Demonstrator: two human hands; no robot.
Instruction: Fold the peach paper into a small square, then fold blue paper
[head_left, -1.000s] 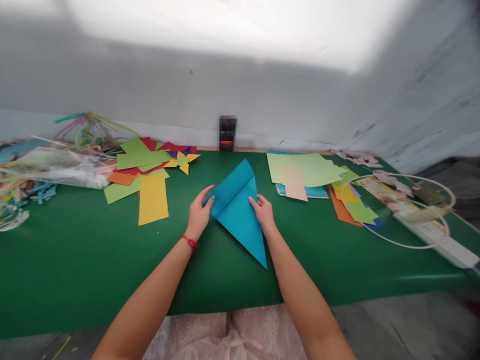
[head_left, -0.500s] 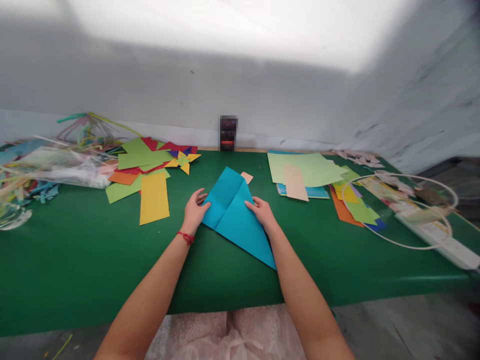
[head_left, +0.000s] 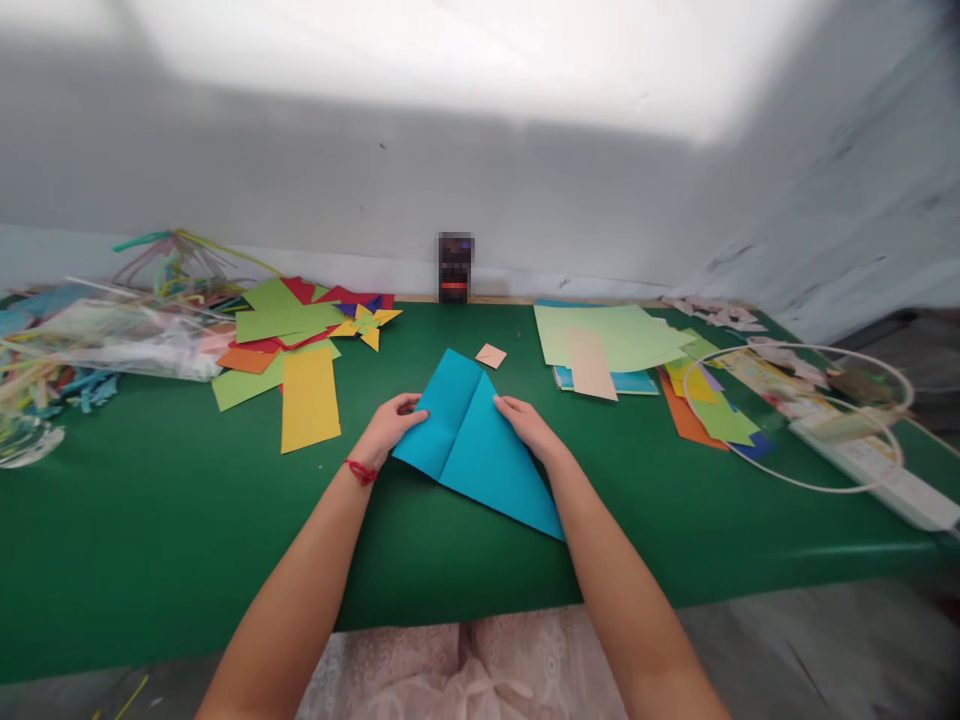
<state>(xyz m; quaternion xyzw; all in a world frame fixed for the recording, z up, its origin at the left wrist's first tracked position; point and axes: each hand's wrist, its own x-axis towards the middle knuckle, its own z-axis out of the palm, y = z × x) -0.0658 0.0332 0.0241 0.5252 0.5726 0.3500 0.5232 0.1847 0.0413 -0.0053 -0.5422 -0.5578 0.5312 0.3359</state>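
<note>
A folded sheet of blue paper (head_left: 480, 450) lies nearly flat on the green table (head_left: 150, 500), its long point aimed toward the near right. My left hand (head_left: 390, 425) grips its left edge, with a red string on the wrist. My right hand (head_left: 529, 425) rests on the paper's upper right edge, fingers pressing near the centre fold. A small peach paper scrap (head_left: 490, 355) lies just beyond the blue sheet.
Scattered green, yellow, orange and red paper pieces (head_left: 289, 340) lie at left, beside a plastic bag of strips (head_left: 112, 335). Light green and peach sheets (head_left: 615, 340) sit at right, with a white wire hoop (head_left: 795, 415) and a power strip (head_left: 885, 470). A small dark box (head_left: 454, 267) stands by the wall.
The blue paper has been lowered from a raised, upright tilt to nearly flat on the table, turning its point to the right. The peach scrap behind it came into sight.
</note>
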